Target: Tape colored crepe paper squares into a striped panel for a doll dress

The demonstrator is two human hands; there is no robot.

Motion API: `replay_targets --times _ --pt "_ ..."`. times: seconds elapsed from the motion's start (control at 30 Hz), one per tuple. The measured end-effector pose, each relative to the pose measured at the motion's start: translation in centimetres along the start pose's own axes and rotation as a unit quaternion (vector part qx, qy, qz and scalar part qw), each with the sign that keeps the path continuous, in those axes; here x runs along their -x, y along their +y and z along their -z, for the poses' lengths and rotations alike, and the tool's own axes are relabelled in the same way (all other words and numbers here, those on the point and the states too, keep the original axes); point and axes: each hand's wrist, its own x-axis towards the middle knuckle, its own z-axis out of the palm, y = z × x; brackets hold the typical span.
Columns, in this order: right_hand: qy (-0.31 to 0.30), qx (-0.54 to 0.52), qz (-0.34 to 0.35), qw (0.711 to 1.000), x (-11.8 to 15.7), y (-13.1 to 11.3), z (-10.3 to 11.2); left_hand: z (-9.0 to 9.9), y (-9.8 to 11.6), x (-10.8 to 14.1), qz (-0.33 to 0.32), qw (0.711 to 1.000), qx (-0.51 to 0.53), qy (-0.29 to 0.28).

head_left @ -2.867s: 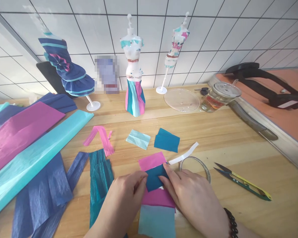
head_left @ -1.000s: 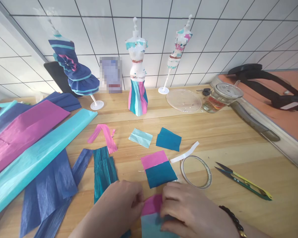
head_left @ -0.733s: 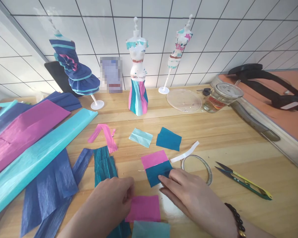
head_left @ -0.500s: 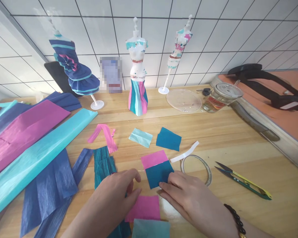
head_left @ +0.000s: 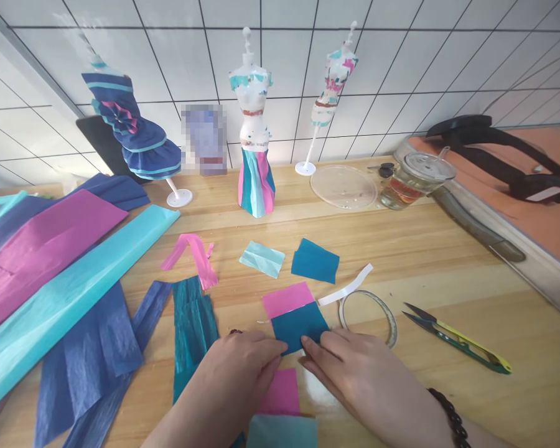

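Observation:
On the table in front of me lies a teal crepe paper piece (head_left: 298,325), with a pink paper piece (head_left: 287,300) along its far edge. My left hand (head_left: 245,367) is closed at the teal piece's near left corner, thumb and forefinger together. My right hand (head_left: 350,367) pinches the near edge a little to the right, its thumb partly hidden. Just below my hands lie another pink piece (head_left: 282,392) and a light aqua piece (head_left: 282,432). A roll of double-sided tape (head_left: 392,323) sits beyond my right hand, near a white strip (head_left: 348,287).
Yellow-green thread snips (head_left: 457,339) lie at right. Paper sheets and strips (head_left: 74,267) cover the left side. Three small mannequins stand at the back, the middle one (head_left: 254,124) in a striped skirt. A lidded cup (head_left: 417,177) stands at back right.
My left hand has moved right and closed at the teal piece's near left corner. My right hand stays at the near edge. The view has shifted slightly.

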Motion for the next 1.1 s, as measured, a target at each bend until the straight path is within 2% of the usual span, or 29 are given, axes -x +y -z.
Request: replay_targets --times 0.07,0.13,0.27,0.37,0.43,0.53,0.6,0.7,0.9,1.1 --pt "0.007 -0.025 -0.01 1.0 -0.1 0.0 0.3 0.0 0.0 0.0 -0.012 0.999 -0.022 -0.031" --pt "0.042 -0.056 -0.031 0.997 -0.2 0.2 0.8 -0.1 0.1 -0.1 -0.014 0.999 -0.042 -0.03" --pt "0.117 -0.084 -0.097 0.985 -0.2 1.1 1.5 -0.6 0.0 -0.3 -0.048 0.996 -0.062 0.04" --pt "0.117 -0.073 -0.137 0.981 0.1 1.8 1.5 -1.0 -0.5 -0.5 -0.08 0.991 -0.07 0.081" --pt "0.106 -0.062 -0.155 0.98 0.3 2.0 1.3 -1.1 -1.1 -0.5 -0.057 0.989 -0.056 0.124" --pt "0.097 -0.055 -0.167 0.98 0.3 2.1 1.1 -0.9 -2.1 -0.7 0.025 0.979 -0.033 0.199" --pt "0.093 -0.056 -0.164 0.981 0.3 1.9 1.0 -0.6 -2.5 -0.9 0.059 0.972 -0.04 0.222" --pt "0.086 -0.065 -0.152 0.982 0.2 1.6 1.0 -0.5 -2.5 -1.3 0.076 0.971 -0.057 0.218" --pt "0.07 -0.092 -0.108 0.987 -0.2 0.7 0.8 -0.6 -1.6 -1.2 0.078 0.98 -0.054 0.175" --pt "0.066 -0.121 -0.072 0.988 -0.6 0.3 0.5 -0.5 -2.1 -1.0 0.079 0.985 -0.055 0.141"
